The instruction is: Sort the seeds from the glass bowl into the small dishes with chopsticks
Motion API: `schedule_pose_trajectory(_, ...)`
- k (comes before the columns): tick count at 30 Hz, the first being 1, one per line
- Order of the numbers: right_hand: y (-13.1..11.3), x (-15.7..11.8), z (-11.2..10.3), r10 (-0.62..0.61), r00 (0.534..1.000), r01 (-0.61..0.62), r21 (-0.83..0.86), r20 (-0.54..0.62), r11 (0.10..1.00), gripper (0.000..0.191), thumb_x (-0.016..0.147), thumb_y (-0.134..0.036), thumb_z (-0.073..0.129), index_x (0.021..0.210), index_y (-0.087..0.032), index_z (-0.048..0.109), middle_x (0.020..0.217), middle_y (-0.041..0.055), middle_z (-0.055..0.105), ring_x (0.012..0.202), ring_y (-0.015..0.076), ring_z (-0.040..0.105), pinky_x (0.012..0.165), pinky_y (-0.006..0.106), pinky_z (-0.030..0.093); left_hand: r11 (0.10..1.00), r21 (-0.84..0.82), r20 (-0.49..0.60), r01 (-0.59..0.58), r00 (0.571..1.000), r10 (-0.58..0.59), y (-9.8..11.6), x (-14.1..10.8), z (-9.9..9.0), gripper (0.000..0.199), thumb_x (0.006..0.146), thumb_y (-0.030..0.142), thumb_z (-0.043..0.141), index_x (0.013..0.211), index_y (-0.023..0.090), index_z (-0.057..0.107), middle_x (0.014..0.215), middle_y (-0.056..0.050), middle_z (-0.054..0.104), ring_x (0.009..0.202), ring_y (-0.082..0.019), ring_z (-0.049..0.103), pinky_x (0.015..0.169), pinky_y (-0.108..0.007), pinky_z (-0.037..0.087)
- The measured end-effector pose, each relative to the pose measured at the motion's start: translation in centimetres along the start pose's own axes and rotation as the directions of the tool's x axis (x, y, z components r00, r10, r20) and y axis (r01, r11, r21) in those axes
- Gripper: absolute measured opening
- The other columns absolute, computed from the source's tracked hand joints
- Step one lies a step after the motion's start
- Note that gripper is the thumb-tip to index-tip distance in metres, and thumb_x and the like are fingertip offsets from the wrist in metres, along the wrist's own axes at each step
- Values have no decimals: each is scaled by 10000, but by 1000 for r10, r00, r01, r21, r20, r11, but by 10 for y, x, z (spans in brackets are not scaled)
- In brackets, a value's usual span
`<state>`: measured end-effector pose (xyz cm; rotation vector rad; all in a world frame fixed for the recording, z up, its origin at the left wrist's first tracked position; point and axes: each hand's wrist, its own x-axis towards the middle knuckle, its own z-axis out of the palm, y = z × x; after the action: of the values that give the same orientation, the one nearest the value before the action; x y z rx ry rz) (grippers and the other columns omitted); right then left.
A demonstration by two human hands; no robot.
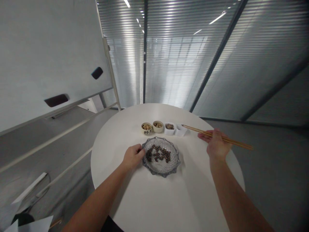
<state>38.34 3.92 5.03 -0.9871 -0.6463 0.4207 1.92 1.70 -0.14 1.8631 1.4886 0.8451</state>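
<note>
Your left hand point(132, 157) is pinching the rim of the glass bowl point(159, 168), which is standing on the white table point(116, 141). Your right hand point(218, 145) is gripping the chopsticks point(200, 130), tips pointing at the rightmost white cup point(180, 131); whether they are holding anything is too small to tell. Work is appearing unfinished: numerous dark beans point(158, 154) are lying loose inside the bowl.

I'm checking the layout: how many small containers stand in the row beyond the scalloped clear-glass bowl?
4. Left to right: lettered round cream container, second round cream container, square white container, and rightmost white container. No others show.
</note>
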Motion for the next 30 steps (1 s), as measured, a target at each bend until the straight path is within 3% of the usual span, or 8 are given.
schedule_pose_trajectory(6, 19, 3, -5, 68, 997, -70, 48, 34, 996, 390, 863, -501, 708, 715, -149, 626, 530, -1, 655, 436, 190, 692, 520, 349, 661, 1000, -9, -3, 0, 1000, 0, 1, 0, -1, 273, 851, 374, 499, 647, 193, 500, 598, 40, 447, 618, -122, 429, 586, -255, 269)
schedule_pose_trajectory(9, 14, -1, -5, 76, 996, -81, 109, 49, 991, 382, 849, -500, 717, 706, -154, 643, 551, 6, 679, 450, 186, 694, 534, 360, 663, 1000, -1, -2, -1, 1000, 1, 3, 0, -2, 274, 846, 378, 502, 645, 193, 500, 595, 40, 447, 615, -123, 424, 586, -256, 270)
schedule_pose_trajectory(12, 2, -13, -2, 98, 984, -120, 152, 148, 981, 397, 801, -524, 765, 700, -153, 668, 559, 19, 693, 451, 197, 696, 516, 362, 656, 1000, 5, -2, -6, 1000, 6, 3, -1, -3, 275, 849, 378, 499, 645, 194, 495, 597, 39, 444, 617, -124, 428, 586, -257, 268)
schedule_pose_trajectory(14, -5, -25, 1, 142, 953, -184, 141, 267, 973, 423, 771, -559, 791, 702, -155, 684, 565, 32, 703, 449, 208, 699, 479, 352, 641, 1000, 4, 0, -8, 1000, 8, 3, -1, -3, 281, 853, 380, 496, 641, 195, 485, 597, 39, 438, 616, -124, 428, 586, -258, 268)
schedule_pose_trajectory(18, -17, -49, 8, 263, 835, -303, 5, 484, 953, 449, 735, -585, 819, 712, -149, 712, 567, 58, 714, 418, 213, 683, 416, 328, 607, 1000, 6, 2, -17, 1000, 17, 3, 0, -2, 288, 853, 382, 490, 634, 196, 472, 594, 39, 420, 613, -122, 416, 586, -259, 269)
schedule_pose_trajectory(23, -26, -62, 10, 356, 714, -330, -159, 603, 930, 501, 709, -627, 823, 702, -138, 718, 536, 85, 702, 408, 216, 670, 404, 312, 591, 1000, -4, 5, -11, 1000, 11, 2, 0, -1, 286, 856, 387, 493, 643, 195, 477, 597, 41, 422, 614, -121, 419, 582, -257, 267)
schedule_pose_trajectory(27, -30, -63, 6, 374, 690, -286, -242, 620, 927, 523, 733, -666, 783, 701, -148, 724, 551, 94, 706, 414, 220, 673, 403, 305, 584, 1000, 2, 6, -5, 1000, 5, 3, 0, -1, 276, 856, 372, 495, 648, 191, 492, 601, 39, 437, 618, -120, 427, 585, -259, 268)
schedule_pose_trajectory(30, -34, -62, 4, 353, 712, -233, -270, 607, 934, 537, 743, -698, 752, 693, -164, 727, 546, 85, 700, 417, 223, 671, 408, 314, 589, 1000, 3, 9, 8, 1000, -8, 3, -1, -2, 279, 858, 373, 498, 649, 187, 500, 598, 39, 445, 616, -119, 432, 586, -259, 266)
